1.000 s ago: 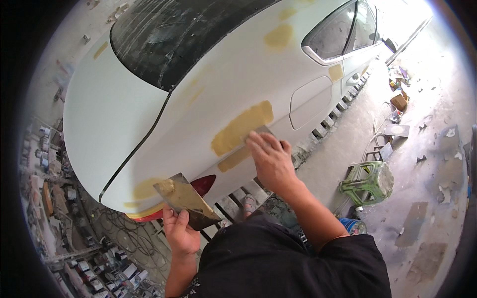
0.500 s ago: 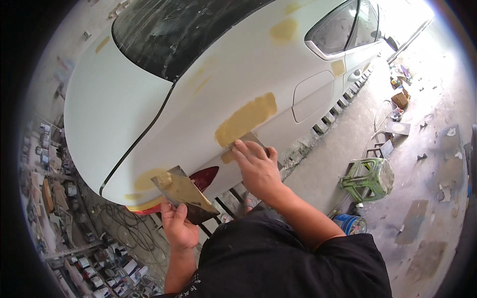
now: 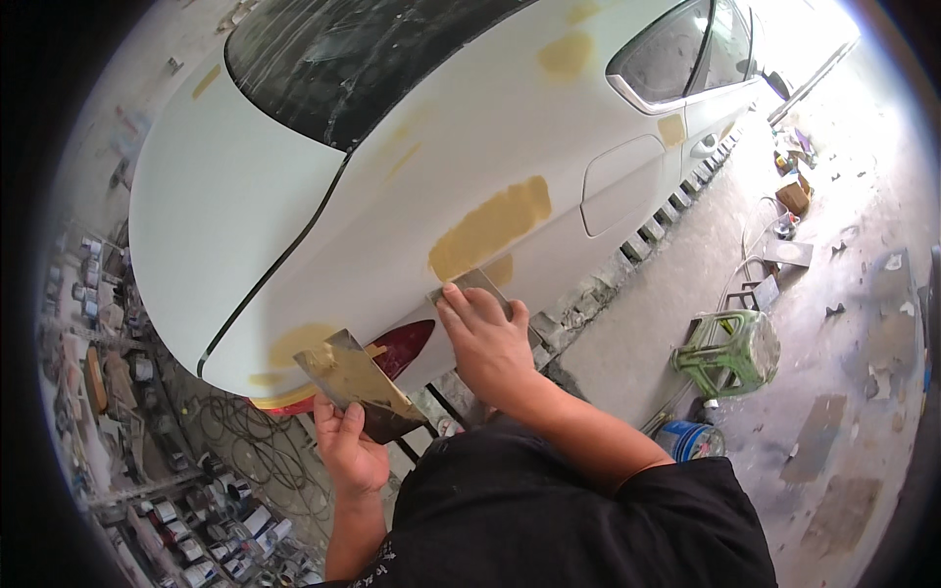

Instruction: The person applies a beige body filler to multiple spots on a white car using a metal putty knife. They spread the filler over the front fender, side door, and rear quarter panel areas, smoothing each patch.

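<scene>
My left hand (image 3: 353, 453) holds a flat metal plate (image 3: 361, 380) smeared with yellow filler, over the rear side of a white car (image 3: 235, 216), partly covering the red tail light (image 3: 414, 343). My right hand (image 3: 486, 353) grips a grey rectangular spreader (image 3: 475, 276) close against the body panel, just below a large yellow filler patch (image 3: 490, 223). A smaller yellow patch (image 3: 498, 269) shows beside the spreader. More yellow patches (image 3: 565, 55) mark the panel higher up and around the tail light.
A green plastic stool (image 3: 740, 348) and blue bucket (image 3: 691, 443) stand on the floor at right, near a cardboard box (image 3: 792, 194), hoses and scattered debris. Many cans (image 3: 221, 534) and tangled hoses (image 3: 250, 441) lie at lower left. Dark slotted openings run along the car's lower side.
My right hand with the spreader has moved down and leftward from the large patch toward the tail light. My left hand and plate have shifted slightly left.
</scene>
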`<state>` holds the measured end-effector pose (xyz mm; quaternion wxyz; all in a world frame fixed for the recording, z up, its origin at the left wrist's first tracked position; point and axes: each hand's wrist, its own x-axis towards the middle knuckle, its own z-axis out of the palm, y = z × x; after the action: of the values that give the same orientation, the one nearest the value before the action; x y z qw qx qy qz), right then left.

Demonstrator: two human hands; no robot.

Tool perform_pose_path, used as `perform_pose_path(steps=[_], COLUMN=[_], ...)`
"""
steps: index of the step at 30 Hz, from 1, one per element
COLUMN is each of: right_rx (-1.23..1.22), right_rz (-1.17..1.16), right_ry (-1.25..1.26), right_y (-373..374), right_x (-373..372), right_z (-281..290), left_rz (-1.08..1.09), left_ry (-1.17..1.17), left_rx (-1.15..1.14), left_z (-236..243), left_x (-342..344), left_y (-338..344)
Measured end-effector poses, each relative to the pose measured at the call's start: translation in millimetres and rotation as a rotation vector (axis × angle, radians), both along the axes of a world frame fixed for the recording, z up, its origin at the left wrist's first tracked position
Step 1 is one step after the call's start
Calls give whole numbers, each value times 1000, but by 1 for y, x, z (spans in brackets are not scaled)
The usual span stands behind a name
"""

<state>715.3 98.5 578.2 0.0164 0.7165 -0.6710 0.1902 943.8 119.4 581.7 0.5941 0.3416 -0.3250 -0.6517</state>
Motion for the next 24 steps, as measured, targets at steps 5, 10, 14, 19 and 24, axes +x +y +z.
perform_pose_path(steps=[5, 10, 14, 19, 24], right_rx=[-74, -26, -32, -53, -93], right_rz=[-160, -178, -96, -107, -257], right_ry=[-169, -148, -110, -179, -235], right_y=[-18, -31, -8, 3, -24], right_x=[-49, -41, -7, -19, -64], right_z=[13, 11, -10, -7, 16], left_rz=[-26, -30, -44, -86, -56], left_ry=[14, 30, 24, 38, -17], left_rx=[-25, 8, 2, 22, 9], left_z=[-1, 1, 4, 9, 9], left_x=[2, 0, -5, -9, -10], left_y=[-1, -1, -2, -4, -1])
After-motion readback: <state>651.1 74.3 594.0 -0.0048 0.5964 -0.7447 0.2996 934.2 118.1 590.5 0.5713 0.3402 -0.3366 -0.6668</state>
